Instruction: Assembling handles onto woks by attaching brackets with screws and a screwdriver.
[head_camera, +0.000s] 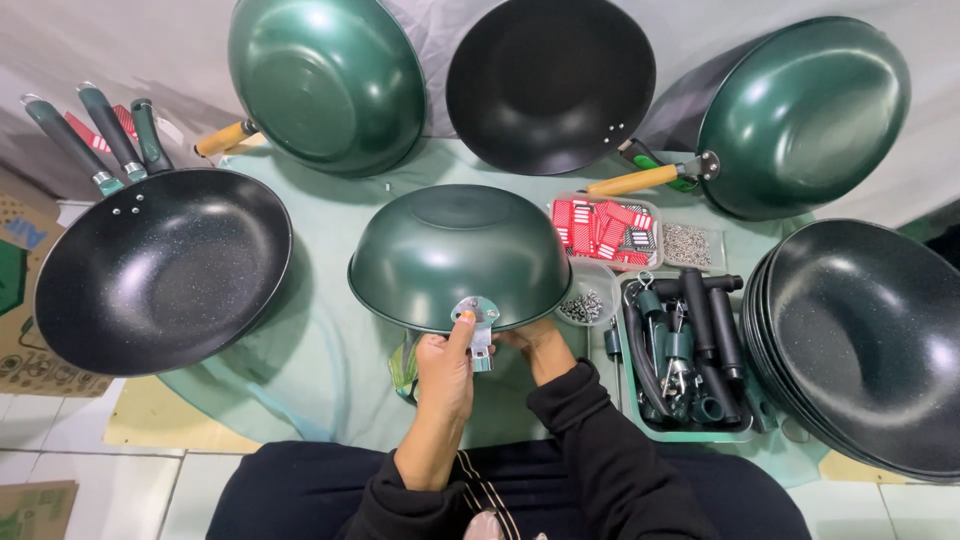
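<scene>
Steadiness matters most here: the green wok (460, 255) sits upside down near the front of the round table (320, 350), just before the person, and its silver handle bracket (475, 312) faces them at the rim. The left hand (445, 375) is closed on a small part at that bracket, thumb pressing up against the plate. The right hand (535, 345) reaches under the rim beside it; its fingers are hidden by the wok, so I cannot tell whether they are together or apart. A good hold would keep the rim braced from below while the part is pressed square to the bracket, since the domed wok looks likely to rock or slide on the smooth top.

Room is tight. A tray of dark handles (690, 350) lies just right of the right forearm, with a small dish of screws (585, 305) touching the wok's edge and a box of red tags (605, 230) behind it. A stack of black woks (870, 340) overhangs the table's right edge; a black wok with three green handles (160, 265) fills the left. Three more woks lean at the back. Open space is mainly the bare table at front left, between the left wok and the held one.
</scene>
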